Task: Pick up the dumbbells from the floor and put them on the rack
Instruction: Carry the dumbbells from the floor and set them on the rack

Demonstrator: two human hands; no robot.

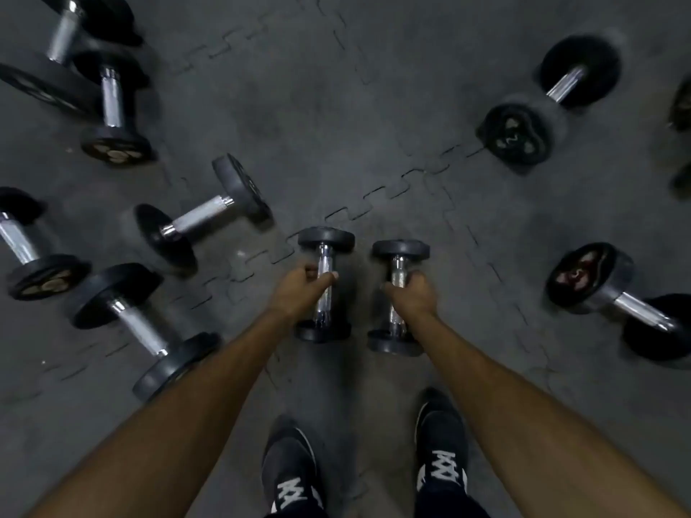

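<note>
Left hand (301,289) curled round left dumbbell (326,237) mid-handle | right hand (413,295) curled round right dumbbell (401,249) mid-handle | parallel

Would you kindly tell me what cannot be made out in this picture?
Rack: outside the head view.
Markings on the upper-right dumbbell: motion-blurred.
Right-edge dumbbell: cut off by the frame.
Whether the left small dumbbell and right small dumbbell, gripped by the left hand and right hand, are off the floor: top-down angle hides it.

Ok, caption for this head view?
Left hand grips left dumbbell, right hand grips right dumbbell, amid bigger dumbbells on the floor.
</note>
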